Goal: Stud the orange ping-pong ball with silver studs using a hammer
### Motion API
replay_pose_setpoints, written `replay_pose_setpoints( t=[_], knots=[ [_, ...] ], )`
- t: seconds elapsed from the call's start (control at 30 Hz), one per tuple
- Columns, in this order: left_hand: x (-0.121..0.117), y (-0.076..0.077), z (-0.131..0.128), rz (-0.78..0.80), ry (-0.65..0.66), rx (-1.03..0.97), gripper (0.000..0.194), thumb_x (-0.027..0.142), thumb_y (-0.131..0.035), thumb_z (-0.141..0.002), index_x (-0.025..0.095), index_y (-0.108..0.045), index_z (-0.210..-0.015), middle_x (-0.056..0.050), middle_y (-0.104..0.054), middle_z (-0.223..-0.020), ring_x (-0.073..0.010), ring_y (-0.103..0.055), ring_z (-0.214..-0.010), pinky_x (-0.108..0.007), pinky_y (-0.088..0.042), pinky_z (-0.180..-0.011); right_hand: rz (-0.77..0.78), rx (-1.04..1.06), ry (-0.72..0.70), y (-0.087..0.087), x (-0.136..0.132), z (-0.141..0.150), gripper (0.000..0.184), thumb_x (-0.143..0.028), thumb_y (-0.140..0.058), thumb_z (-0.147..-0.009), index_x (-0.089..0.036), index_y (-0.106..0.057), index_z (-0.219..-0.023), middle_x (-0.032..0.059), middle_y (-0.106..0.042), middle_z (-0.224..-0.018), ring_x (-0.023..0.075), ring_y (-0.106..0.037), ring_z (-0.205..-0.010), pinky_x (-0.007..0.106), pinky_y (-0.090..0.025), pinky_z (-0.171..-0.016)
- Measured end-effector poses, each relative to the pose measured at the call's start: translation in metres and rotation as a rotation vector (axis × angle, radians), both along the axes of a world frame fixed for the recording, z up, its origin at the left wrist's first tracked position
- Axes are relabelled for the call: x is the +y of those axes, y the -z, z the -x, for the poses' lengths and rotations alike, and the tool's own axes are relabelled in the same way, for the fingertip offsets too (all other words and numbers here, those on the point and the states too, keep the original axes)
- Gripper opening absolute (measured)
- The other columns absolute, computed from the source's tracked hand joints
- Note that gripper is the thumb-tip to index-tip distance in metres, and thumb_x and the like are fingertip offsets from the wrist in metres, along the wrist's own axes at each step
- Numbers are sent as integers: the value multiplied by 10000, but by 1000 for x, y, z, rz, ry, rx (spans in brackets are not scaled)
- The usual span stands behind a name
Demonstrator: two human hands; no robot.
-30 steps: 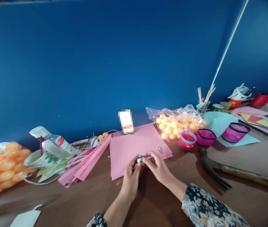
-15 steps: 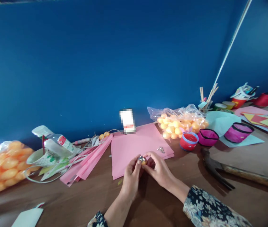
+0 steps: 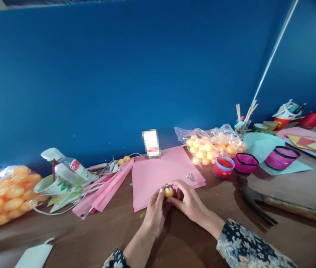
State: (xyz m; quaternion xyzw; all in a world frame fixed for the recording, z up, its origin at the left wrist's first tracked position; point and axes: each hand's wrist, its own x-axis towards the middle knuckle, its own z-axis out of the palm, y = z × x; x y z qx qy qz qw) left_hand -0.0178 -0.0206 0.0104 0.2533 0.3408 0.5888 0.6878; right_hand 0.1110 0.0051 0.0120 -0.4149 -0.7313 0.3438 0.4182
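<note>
A small yellow-orange ball [image 3: 169,192] with silvery bits along its upper side is held between my two hands, just in front of the pink paper sheets [image 3: 158,175]. My left hand [image 3: 155,208] grips it from the left, its thumb against the ball. From the right, my right hand [image 3: 188,201] pinches it between thumb and bent fingers. Some of the fingers are hidden behind the ball. On the paper's right part lies a small heap of silvery beads [image 3: 190,177], a short way beyond my right hand.
Right of the paper stand a clear bag of orange balls [image 3: 208,149], a red cup [image 3: 223,167] and a claw hammer [image 3: 266,201]. On the left are pink strips [image 3: 105,190], a plastic bottle [image 3: 71,169] and another bag of orange balls [image 3: 7,193]. A blue partition [image 3: 147,67] rises behind.
The ball has turned in my fingers: its silvery side faced me before, and now more of its plain yellow-orange surface shows. Both hands stay in nearly the same place.
</note>
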Motion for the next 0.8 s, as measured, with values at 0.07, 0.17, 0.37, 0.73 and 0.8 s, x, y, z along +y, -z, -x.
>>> replay_pose_setpoints(
  t=[0.07, 0.17, 0.37, 0.73, 0.8],
  knots=[
    [1, -2, 2, 0, 35, 9, 291, 373, -523, -810, 136, -628, -944, -91, -657, -936, -192, -609, -879, -323, -472, -811, -15, 3, -3, 0, 0, -1, 342, -188, -645, -727, -217, -536, -1050, 42, -603, -981, 161, -571, -768, 257, -472, -645],
    [4, -9, 8, -26, 138, 63, 290, 345, -546, -802, 123, -632, -969, -107, -659, -946, -204, -612, -874, -327, -473, -798, -43, 26, -16, -2, 0, -1, 319, -188, -612, -755, -216, -534, -1063, 49, -591, -1002, 162, -572, -801, 262, -480, -672],
    [12, -20, 24, -61, 272, 114, 311, 255, -620, -755, 122, -620, -1036, -121, -657, -983, -219, -608, -921, -308, -455, -819, -137, 84, -70, -5, -1, 1, 383, -103, -555, -745, -224, -525, -1106, 62, -560, -1071, 180, -555, -942, 294, -477, -794],
    [9, -8, 18, -28, 173, 62, 420, 231, -634, -743, 178, -553, -1152, -101, -653, -1027, -212, -606, -947, -340, -445, -852, 23, 87, 27, 6, 0, 5, 318, -199, -612, -747, -196, -499, -1045, 45, -601, -937, 154, -575, -743, 283, -497, -685],
    [10, -6, 16, -37, 158, 92, 419, 240, -637, -738, 177, -563, -1145, -102, -658, -1018, -219, -605, -946, -370, -435, -872, 31, 94, 15, 8, 0, 5, 298, -202, -593, -763, -192, -499, -1045, 38, -601, -898, 148, -567, -719, 272, -492, -662]
  ],
)
